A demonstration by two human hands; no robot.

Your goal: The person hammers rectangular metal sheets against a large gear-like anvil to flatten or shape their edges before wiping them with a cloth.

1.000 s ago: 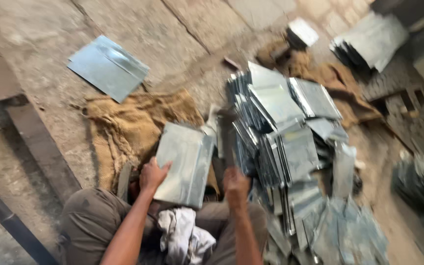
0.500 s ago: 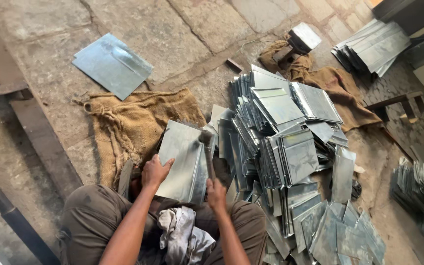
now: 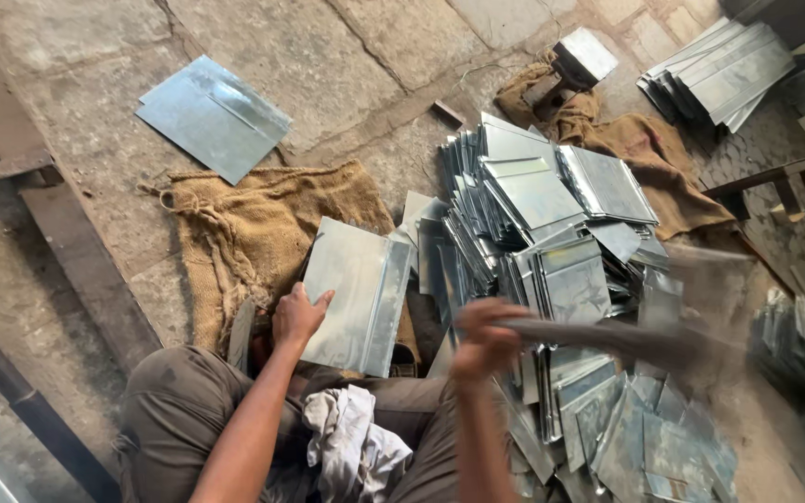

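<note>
My left hand [image 3: 298, 317] presses flat on the near left edge of a folded galvanised metal sheet [image 3: 356, 289], which lies on a burlap sack [image 3: 253, 224] in front of my knees. Just right of that sheet, my right hand [image 3: 484, 337] is shut on the handle of a long dark tool [image 3: 607, 337]. The tool is motion-blurred and stretches out to the right over a big heap of similar folded sheets [image 3: 533, 196]. Its head is too blurred to make out.
One flat sheet [image 3: 213, 115] lies on the stone floor at the far left. A stack of sheets [image 3: 715, 74] sits at the back right, beside a second sack [image 3: 645, 149]. A white cloth [image 3: 351, 442] rests on my lap. A steel beam [image 3: 67, 242] runs along the left.
My right hand has shifted to the right, and the tool has swung from upright over the sheet to lying out to the right. My left hand stays on the sheet.
</note>
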